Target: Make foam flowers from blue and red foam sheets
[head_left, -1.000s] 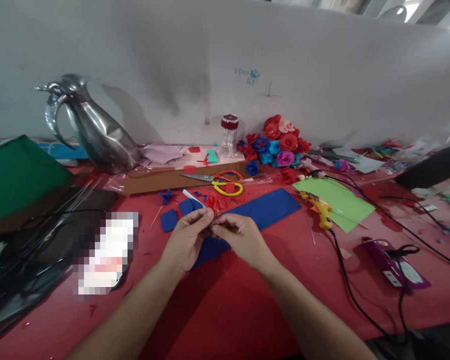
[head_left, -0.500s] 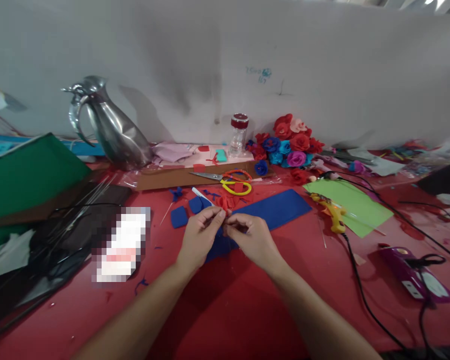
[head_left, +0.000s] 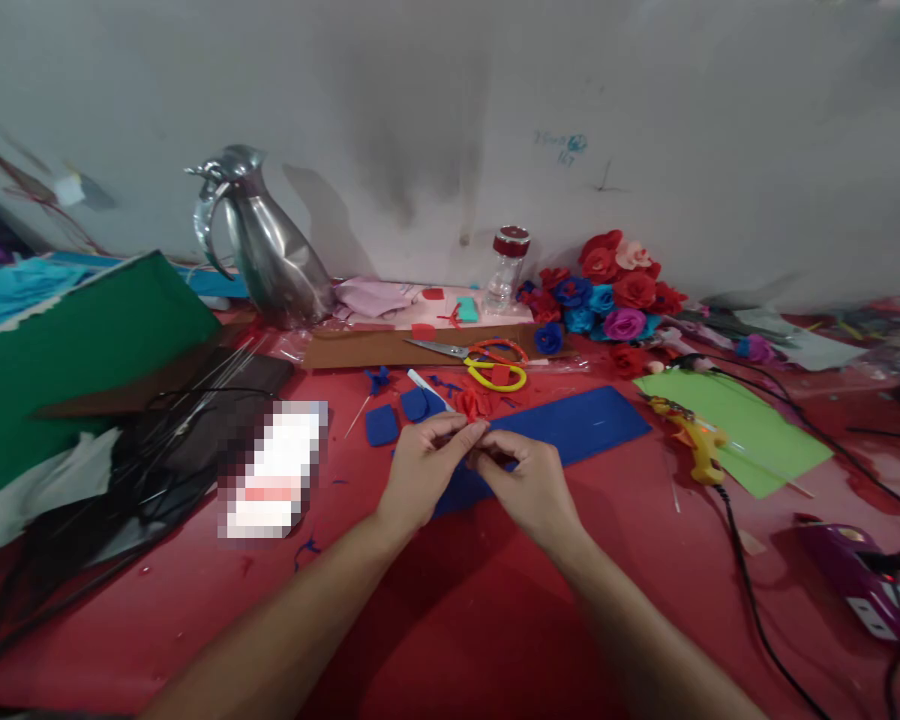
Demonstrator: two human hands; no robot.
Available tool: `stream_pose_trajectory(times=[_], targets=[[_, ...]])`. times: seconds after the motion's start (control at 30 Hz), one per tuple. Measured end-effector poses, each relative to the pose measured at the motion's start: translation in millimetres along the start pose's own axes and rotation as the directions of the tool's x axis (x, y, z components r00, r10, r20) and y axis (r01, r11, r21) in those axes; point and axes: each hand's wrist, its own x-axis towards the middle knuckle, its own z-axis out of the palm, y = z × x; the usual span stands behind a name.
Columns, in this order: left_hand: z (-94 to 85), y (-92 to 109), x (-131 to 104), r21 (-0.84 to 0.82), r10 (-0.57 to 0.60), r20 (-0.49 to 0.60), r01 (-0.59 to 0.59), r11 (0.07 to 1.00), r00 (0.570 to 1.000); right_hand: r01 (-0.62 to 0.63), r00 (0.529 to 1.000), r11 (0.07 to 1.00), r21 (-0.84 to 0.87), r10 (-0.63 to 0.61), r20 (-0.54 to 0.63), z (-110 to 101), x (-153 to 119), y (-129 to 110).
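Note:
My left hand (head_left: 429, 468) is closed, its thumb and fingers pinching a small red paper flower (head_left: 474, 404) from the left. Facing it, my right hand (head_left: 526, 482) pinches at the flower's lower end, with the fingertips of both hands nearly meeting. What lies between the fingertips is mostly hidden. Beneath the hands and to the right stretches a blue paper sheet (head_left: 596, 425). Rounded blue paper pieces (head_left: 381, 426) and a white pen (head_left: 423, 384) lie just beyond my left hand. Scissors (head_left: 504, 375) with yellow and orange handles rest on a brown strip (head_left: 360, 348).
A yellow glue gun (head_left: 701, 450) lies on green paper (head_left: 769, 440), its black cord trailing forward. The purple power strip (head_left: 847, 570) sits at right. Behind stand a steel jug (head_left: 274, 250), a glass jar (head_left: 504, 275) and several paper flowers (head_left: 622, 285). A green box (head_left: 97, 350) occupies the left.
The whole view has shifted, so things appear farther right. Both hands keep their pinch on the red paper flower, with little change in their pose.

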Motion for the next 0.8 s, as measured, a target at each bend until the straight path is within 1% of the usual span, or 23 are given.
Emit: stream_pose_trajectory(times=[0.13, 0.23, 0.43, 0.53, 0.67, 0.8], targets=[[1.5, -2.9, 1.1, -0.138, -0.114, 0.038, 0.118, 0.983, 0.993, 0.012, 1.0, 1.0, -0.013, -0.012, -0.024, 1.3, 0.8, -2.8], [2.3, -4.4, 1.1, -0.183, -0.159, 0.049, 0.165, 0.969, 0.986, 0.009, 0.999, 1.0, -0.017, -0.009, -0.038, 1.8, 1.5, -3.0], [0.6, -3.7, 0.8, -0.133, -0.144, 0.068, 0.152, 0.979, 0.987, 0.011, 0.998, 1.0, -0.016, -0.012, -0.054, 0.9, 2.0, -3.4], [0.4, -1.5, 0.6, -0.142, -0.146, 0.084, 0.157, 0.977, 0.986, 0.007, 0.998, 1.0, -0.007, -0.008, -0.068, -0.2, 1.8, -4.4], [0.1, 2.1, 1.0, -0.264, -0.195, 0.115, 0.219, 0.939, 0.974, -0.009, 0.998, 0.997, 0.074, 0.014, -0.06, -3.5, 1.4, -6.6], [-1.0, 3.6, 2.5, -0.421, -0.24, 0.093, 0.257, 0.87, 0.966, -0.024, 0.998, 0.984, 0.176, 0.033, -0.049, -6.4, 1.4, -8.1]])
